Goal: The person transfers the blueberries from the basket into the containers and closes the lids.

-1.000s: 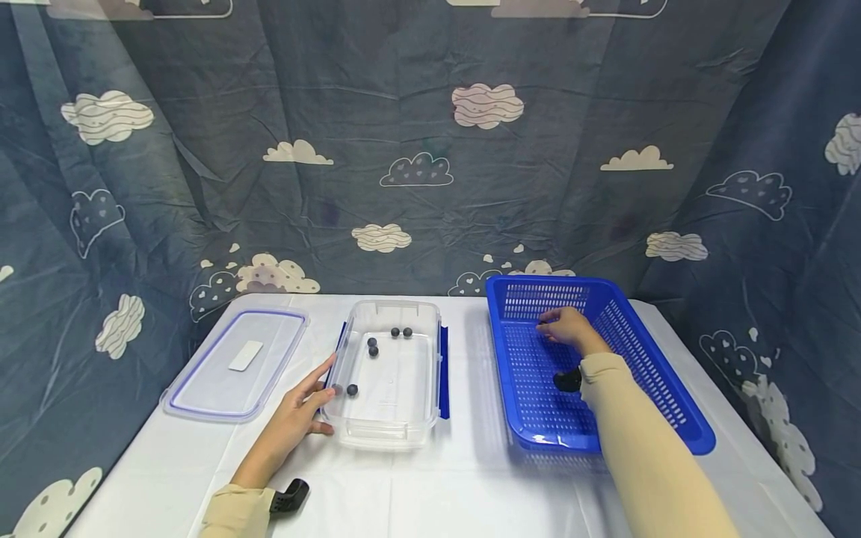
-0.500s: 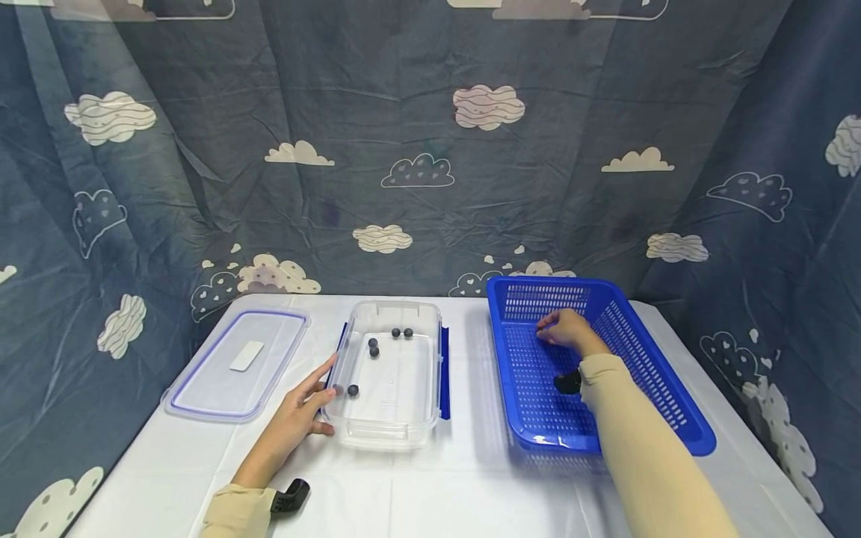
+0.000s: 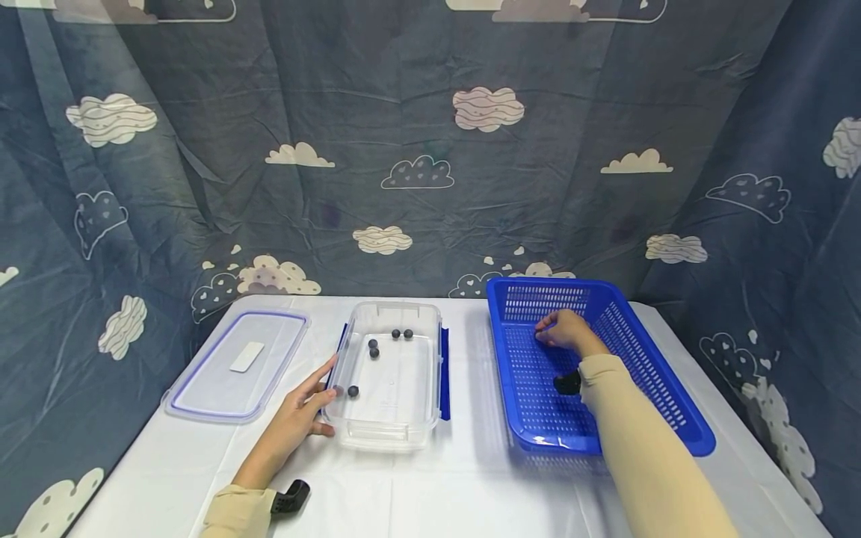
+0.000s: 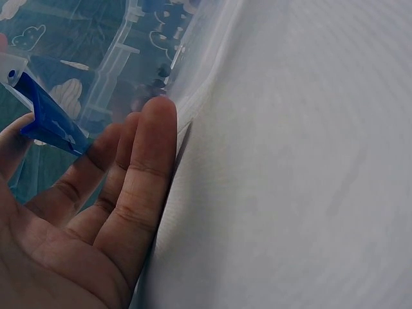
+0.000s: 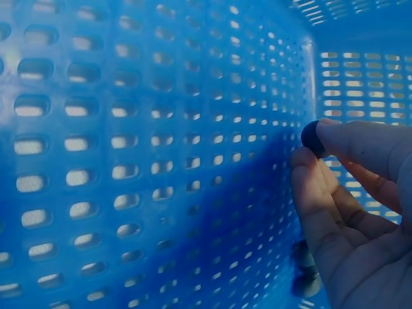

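In the right wrist view, my right hand (image 5: 360, 193) pinches a small dark ball (image 5: 313, 139) between thumb and fingertip. The head view has that hand (image 3: 565, 332) down inside the blue basket (image 3: 504, 403). Below the fingers, more dark balls (image 5: 305, 257) show partly behind the hand. My left hand (image 3: 296, 415) rests against the left side of the clear plastic box (image 3: 383, 433), fingers loosely bent along its outer wall near a blue latch (image 4: 55, 122). Inside the box lie several dark balls (image 3: 374, 353), some in pairs.
Left of the box lies a clear lid (image 3: 208, 373) with a bluish seal and a white label (image 3: 247, 356). A blue latch (image 3: 445, 373) hangs open on the box's right side. The white table (image 3: 430, 493) backs onto a cloud-patterned curtain (image 3: 417, 254).
The thumb and fingers of my right hand have drawn together in the basket, and the hand has shifted very slightly left. My left hand and the box have stayed in place.
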`<state>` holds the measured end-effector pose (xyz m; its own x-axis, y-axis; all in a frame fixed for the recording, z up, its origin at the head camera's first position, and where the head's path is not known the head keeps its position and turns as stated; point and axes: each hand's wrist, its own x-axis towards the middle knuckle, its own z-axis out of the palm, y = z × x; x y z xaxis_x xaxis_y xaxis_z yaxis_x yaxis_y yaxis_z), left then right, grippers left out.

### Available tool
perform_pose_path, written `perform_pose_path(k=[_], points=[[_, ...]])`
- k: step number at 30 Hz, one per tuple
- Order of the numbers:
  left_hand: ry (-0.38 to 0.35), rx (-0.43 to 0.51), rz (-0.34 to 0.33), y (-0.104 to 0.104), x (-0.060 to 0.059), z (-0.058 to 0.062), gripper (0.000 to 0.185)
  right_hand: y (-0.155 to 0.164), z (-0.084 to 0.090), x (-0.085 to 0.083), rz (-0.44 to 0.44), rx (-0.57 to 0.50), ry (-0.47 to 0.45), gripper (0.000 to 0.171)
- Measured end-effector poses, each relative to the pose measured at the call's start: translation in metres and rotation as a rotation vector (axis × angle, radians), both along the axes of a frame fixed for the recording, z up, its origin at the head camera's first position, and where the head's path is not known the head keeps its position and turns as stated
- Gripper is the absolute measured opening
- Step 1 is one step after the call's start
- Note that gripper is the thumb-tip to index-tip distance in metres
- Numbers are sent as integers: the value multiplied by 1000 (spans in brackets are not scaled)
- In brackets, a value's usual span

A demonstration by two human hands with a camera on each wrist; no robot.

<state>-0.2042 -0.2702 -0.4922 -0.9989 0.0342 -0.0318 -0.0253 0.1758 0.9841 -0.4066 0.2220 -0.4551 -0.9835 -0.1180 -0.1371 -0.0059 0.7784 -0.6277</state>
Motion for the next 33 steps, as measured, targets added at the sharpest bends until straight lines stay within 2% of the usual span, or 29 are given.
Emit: perform_pose_path(k=[10, 22, 33], points=[[2, 3, -2, 1, 1, 0, 61, -7, 15, 5, 46, -19, 26, 25], [0, -3, -6, 0, 0, -1, 60, 1, 29, 6, 65, -126, 30, 24], [0, 0, -3, 0, 1, 1, 60, -10, 48, 16, 95, -151, 51, 28]])
